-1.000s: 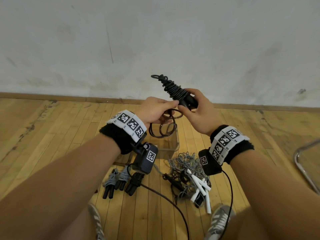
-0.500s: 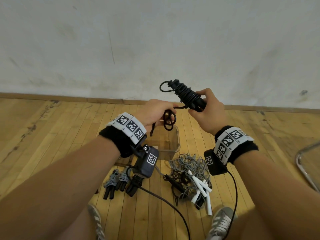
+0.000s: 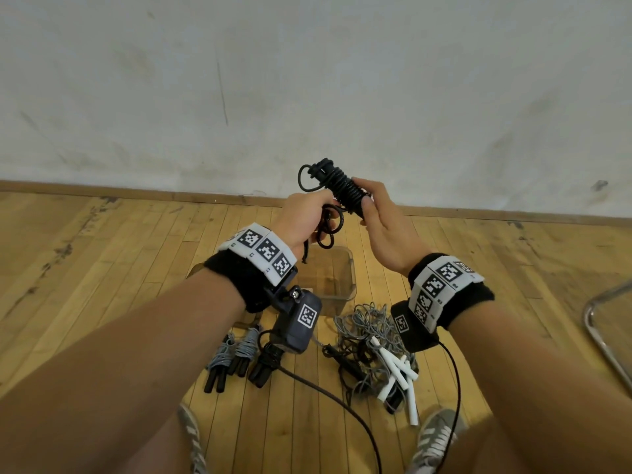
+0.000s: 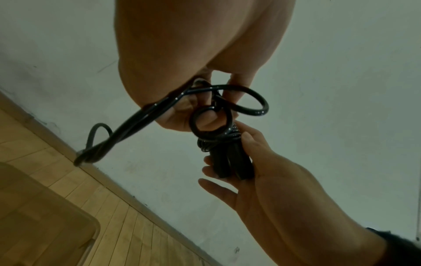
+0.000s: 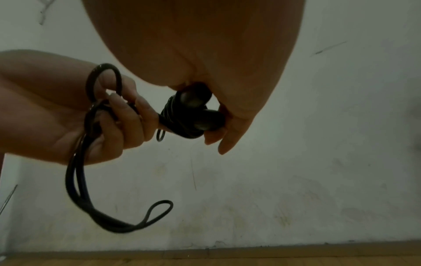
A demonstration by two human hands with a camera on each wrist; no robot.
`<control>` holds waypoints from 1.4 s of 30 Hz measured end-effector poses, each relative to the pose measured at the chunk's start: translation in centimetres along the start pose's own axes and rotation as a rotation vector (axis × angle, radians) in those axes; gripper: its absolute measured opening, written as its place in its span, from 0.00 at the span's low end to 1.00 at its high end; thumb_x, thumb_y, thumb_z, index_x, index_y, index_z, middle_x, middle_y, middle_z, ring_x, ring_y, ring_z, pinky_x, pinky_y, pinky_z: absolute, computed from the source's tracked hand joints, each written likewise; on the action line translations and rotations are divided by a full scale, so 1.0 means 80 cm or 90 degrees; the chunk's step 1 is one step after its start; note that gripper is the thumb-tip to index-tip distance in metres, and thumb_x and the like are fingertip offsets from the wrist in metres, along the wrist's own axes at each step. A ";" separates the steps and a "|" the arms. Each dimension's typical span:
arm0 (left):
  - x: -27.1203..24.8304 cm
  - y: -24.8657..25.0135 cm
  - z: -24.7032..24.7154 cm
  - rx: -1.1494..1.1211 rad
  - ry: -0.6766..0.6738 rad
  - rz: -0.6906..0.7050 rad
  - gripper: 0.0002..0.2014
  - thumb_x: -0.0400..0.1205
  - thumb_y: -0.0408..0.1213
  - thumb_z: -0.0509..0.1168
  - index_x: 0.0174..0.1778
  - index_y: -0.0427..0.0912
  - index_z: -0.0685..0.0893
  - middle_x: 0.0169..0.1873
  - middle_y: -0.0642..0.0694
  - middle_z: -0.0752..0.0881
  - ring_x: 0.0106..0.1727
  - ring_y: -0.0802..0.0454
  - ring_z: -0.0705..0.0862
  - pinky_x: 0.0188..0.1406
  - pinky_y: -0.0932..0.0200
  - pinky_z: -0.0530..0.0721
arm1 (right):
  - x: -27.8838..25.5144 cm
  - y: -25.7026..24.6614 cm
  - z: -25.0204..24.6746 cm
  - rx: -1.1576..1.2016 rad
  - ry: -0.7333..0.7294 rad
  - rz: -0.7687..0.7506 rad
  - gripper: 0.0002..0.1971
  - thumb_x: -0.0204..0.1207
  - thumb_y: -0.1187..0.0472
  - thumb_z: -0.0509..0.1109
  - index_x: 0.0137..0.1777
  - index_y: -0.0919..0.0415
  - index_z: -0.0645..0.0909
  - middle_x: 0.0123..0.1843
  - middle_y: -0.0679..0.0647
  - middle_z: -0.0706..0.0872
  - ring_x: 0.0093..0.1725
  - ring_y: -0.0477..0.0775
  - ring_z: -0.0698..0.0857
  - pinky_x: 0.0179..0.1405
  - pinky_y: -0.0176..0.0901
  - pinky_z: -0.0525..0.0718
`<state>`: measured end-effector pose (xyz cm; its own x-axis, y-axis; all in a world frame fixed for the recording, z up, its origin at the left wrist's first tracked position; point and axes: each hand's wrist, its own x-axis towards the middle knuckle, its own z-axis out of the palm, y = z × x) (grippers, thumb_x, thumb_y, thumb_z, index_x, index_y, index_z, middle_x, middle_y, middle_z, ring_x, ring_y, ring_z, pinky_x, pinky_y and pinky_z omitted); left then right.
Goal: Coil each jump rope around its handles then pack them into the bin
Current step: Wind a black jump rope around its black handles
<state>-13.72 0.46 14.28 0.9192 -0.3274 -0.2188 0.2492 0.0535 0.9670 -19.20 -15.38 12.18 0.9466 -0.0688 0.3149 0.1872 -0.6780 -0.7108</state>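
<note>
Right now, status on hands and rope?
Right hand grips black jump rope handles. Left hand holds loose tail. Clear bin below, unobstructed.

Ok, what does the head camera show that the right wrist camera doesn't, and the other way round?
Only the head view shows the floor items: the clear bin, three coiled ropes left of a tangled pile with white handles, plus both wristbands and shoes. Only the right wrist view shows the rounded butt ends of the two black handles and the leftover doubled rope tail hanging loose below the left hand. Both show the right hand gripping the wound black rope while the left grips its free loops, before the white wall.
</note>
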 end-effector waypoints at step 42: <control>0.002 -0.002 -0.003 0.062 -0.033 0.014 0.22 0.77 0.53 0.78 0.52 0.34 0.91 0.33 0.47 0.90 0.28 0.57 0.85 0.27 0.65 0.81 | -0.005 -0.007 0.003 -0.170 0.008 0.021 0.39 0.82 0.56 0.71 0.86 0.43 0.53 0.54 0.53 0.89 0.38 0.49 0.84 0.34 0.45 0.80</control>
<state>-13.58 0.61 14.05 0.9065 -0.3759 -0.1922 0.1956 -0.0297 0.9802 -19.61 -14.81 12.35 0.9472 -0.1019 0.3042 0.0795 -0.8440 -0.5304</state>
